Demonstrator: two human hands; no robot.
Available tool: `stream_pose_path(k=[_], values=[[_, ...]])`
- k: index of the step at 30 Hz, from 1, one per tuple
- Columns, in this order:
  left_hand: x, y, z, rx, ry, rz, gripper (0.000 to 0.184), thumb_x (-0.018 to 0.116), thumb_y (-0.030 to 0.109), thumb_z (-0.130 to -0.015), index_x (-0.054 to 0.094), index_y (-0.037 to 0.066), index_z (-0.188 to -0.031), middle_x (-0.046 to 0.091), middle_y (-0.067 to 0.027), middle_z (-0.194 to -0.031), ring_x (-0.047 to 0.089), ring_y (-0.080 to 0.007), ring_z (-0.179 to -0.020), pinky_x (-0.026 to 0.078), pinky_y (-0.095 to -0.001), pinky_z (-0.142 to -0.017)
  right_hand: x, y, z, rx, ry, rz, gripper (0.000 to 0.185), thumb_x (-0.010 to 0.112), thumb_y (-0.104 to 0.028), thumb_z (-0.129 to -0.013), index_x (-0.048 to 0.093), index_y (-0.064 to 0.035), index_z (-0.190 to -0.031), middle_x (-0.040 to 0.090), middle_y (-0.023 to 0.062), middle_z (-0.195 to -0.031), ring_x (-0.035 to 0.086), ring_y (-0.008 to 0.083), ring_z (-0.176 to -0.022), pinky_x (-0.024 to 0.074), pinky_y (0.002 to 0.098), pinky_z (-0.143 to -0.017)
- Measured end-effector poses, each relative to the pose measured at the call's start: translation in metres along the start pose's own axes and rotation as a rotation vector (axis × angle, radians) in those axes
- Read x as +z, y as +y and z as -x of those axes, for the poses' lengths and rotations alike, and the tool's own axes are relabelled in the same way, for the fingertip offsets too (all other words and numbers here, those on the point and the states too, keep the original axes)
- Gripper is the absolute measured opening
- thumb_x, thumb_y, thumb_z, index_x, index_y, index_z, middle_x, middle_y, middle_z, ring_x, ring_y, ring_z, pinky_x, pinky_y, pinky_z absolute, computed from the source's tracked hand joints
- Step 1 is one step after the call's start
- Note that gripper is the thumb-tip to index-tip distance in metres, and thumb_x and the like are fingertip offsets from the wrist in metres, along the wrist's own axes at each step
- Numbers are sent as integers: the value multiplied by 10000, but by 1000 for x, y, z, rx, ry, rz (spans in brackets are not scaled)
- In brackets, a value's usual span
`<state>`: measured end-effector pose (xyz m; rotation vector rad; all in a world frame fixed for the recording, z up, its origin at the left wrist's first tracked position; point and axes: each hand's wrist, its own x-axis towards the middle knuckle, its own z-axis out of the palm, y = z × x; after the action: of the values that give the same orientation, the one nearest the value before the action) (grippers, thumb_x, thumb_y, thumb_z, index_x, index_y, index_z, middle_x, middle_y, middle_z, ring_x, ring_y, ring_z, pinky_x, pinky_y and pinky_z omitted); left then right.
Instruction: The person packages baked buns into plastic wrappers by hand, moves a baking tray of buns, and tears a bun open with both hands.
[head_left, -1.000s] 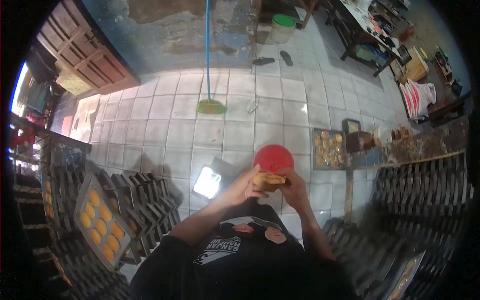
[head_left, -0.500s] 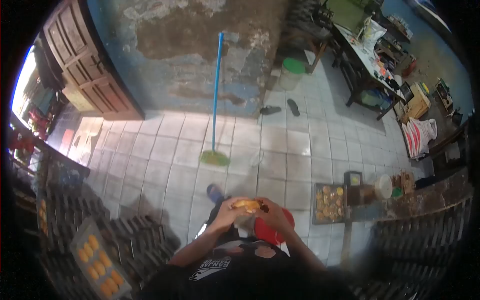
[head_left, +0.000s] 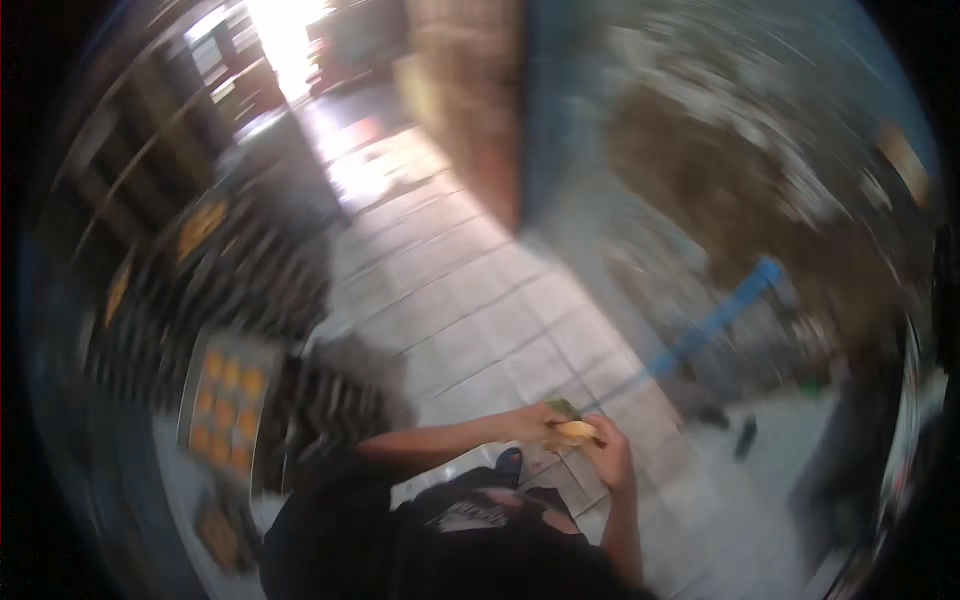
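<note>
In the head view, a golden piece of bread (head_left: pixel 578 430) is held between both hands in front of my body. My left hand (head_left: pixel 541 424) is closed around its left end. On the other end, the fingers of my right hand (head_left: pixel 608 452) are wrapped. Motion blur hides the bread's finer detail. Just behind my left hand shows the green head (head_left: pixel 562 407) of a broom or mop, whose blue handle (head_left: pixel 715 320) leans toward the wall.
To the left, a tray (head_left: pixel 272 365) bears rows of golden buns, beside stacked dark racks or trays (head_left: pixel 335 415). A wooden door (head_left: pixel 470 100) stands by a bright doorway. The peeling wall (head_left: pixel 690 190) rises at right, with dark footwear (head_left: pixel 745 438) on the tiled floor (head_left: pixel 480 330).
The view has swung left, bringing the doorway and bun tray further into sight, while the right-hand table has left the frame. Both hands still hold the bread.
</note>
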<state>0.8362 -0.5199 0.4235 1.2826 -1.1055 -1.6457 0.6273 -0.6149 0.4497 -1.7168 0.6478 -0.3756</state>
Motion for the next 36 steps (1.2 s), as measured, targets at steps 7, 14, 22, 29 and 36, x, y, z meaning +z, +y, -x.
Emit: stream_pose_path(k=[7,14,22,29,36], values=[[-64,-47,43,124,619,265,204,741,111,-907,724,18,-1087,706,-18,-876,635,-82,-763,525,-257,-696,18,39,-128,166,-364,-172,462,643,-4,-941,503,81,-1373,656,145,-1232,646,215,-1062,535,332,-926],[-111,-129,91,147,1207,685,251,735,186,-936,710,28,-1130,688,-19,-848,626,-96,-727,499,-255,-667,67,50,-292,99,-794,231,439,651,-102,-957,543,59,-1350,693,138,-1159,656,195,-1002,535,317,-872],[-260,-177,135,159,1437,882,292,736,230,-937,679,10,-1120,688,-48,-858,652,-105,-703,519,-244,-628,269,73,-500,-135,-1173,449,467,682,-143,-955,541,67,-1347,710,163,-1124,677,199,-920,549,303,-804],[-392,-133,203,-42,1674,353,469,736,475,-893,722,64,-1119,710,-64,-870,661,-151,-793,517,-329,-720,433,-38,-599,-208,-1456,393,437,662,-139,-976,545,62,-1345,699,129,-1063,660,161,-879,544,300,-774],[-459,-180,203,-117,2025,599,519,756,513,-861,740,74,-1139,739,-115,-885,702,-221,-769,542,-360,-694,573,-22,-740,-161,-1681,553,485,711,-227,-952,573,49,-1327,729,128,-1003,700,175,-836,570,309,-721]])
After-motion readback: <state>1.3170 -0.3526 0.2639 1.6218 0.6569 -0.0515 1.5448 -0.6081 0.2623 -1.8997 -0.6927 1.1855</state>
